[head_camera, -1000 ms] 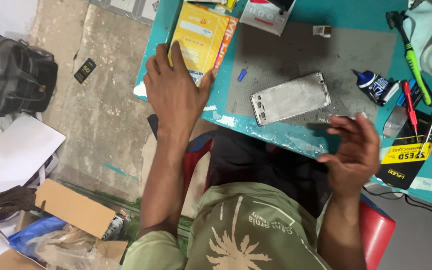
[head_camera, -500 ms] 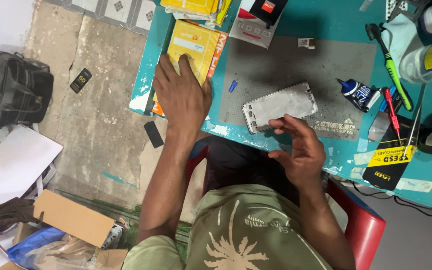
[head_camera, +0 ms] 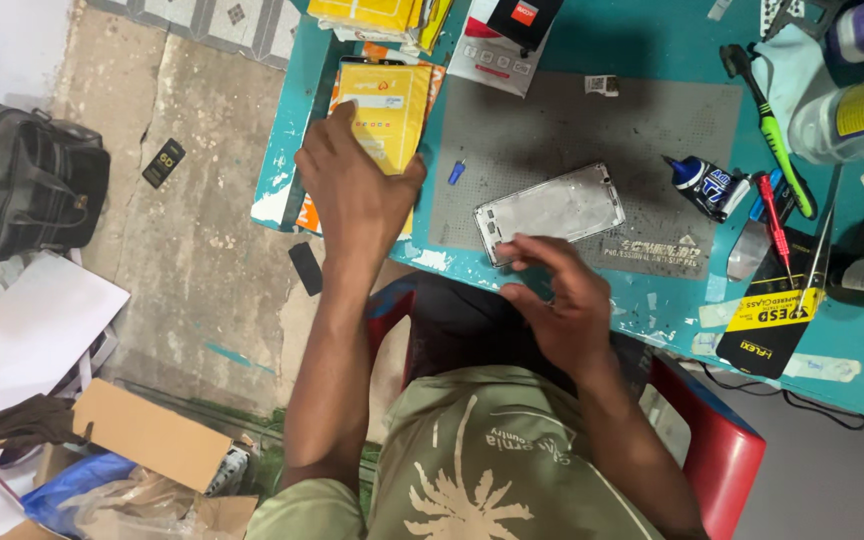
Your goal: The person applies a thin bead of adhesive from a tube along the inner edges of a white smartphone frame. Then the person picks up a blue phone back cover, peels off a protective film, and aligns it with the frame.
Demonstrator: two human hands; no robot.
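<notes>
Left hand [head_camera: 357,195] lies flat, grip open, on the yellow packet [head_camera: 384,115] at the desk's [head_camera: 652,40] left edge; right hand [head_camera: 562,305], fingers loosely open, touches the silver phone frame [head_camera: 552,210] near the front edge.

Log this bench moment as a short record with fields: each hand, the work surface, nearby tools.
left hand: flat on the yellow packet
right hand: fingers at the near edge of the silver phone frame
surface: grey mat on a teal table
tools: glue bottle, red screwdriver, green toothbrush

Bright, even overhead light; soft shadows, slight motion blur.
</notes>
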